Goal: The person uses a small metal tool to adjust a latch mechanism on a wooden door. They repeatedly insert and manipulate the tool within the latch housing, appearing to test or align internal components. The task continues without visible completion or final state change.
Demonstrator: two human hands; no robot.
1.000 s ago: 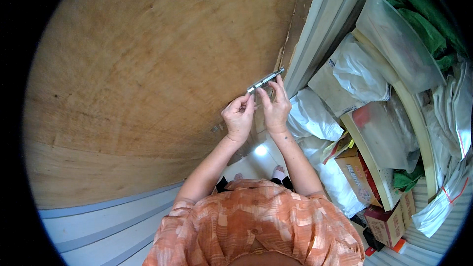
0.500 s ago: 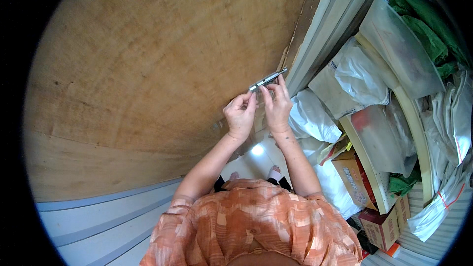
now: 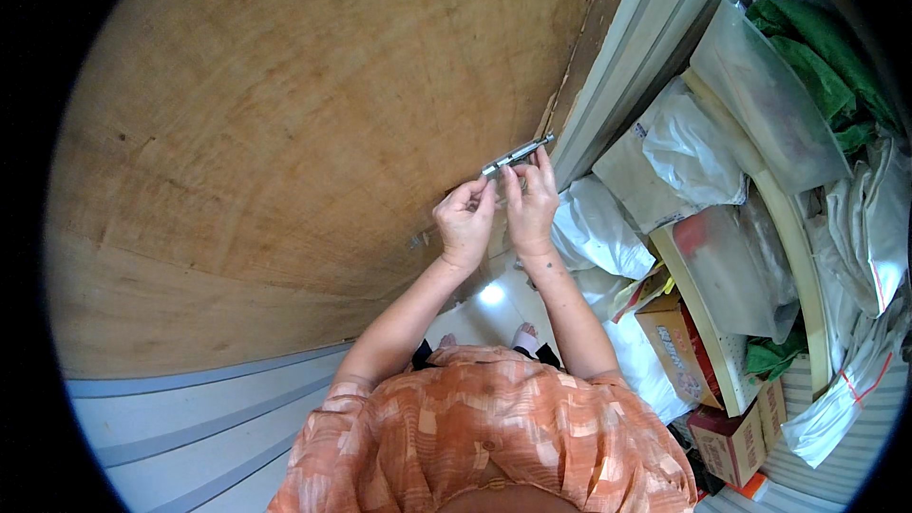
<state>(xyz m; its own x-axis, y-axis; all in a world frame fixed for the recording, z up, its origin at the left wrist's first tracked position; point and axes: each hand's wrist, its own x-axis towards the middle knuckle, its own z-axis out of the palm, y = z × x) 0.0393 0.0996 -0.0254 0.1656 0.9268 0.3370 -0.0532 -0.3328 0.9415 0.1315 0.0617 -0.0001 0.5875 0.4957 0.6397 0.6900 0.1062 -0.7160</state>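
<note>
A silvery barrel bolt [image 3: 514,158] lies slantwise against the brown wooden door panel [image 3: 313,123], close to its right edge. My left hand [image 3: 463,231] pinches the bolt's lower left end between thumb and fingertips. Along the underside, my right hand [image 3: 532,216] grips it, with one finger stretched up to the far end near the door edge. Fingers hide part of the bolt's lower side. Whether the bolt touches the wood all along its length I cannot tell.
A pale door frame [image 3: 608,66] runs beside the panel. To the right, shelves [image 3: 796,228] hold translucent bins [image 3: 765,85], white plastic bags [image 3: 600,228], green cloth [image 3: 817,66] and cardboard boxes [image 3: 727,442]. Ribbed blue-white wall panels [image 3: 199,427] stand at lower left. My feet are on the pale floor [image 3: 484,309].
Almost nothing differs. Both hands stay on the bolt, and its right end sits very slightly lower in view. The surroundings shift a little with my head.
</note>
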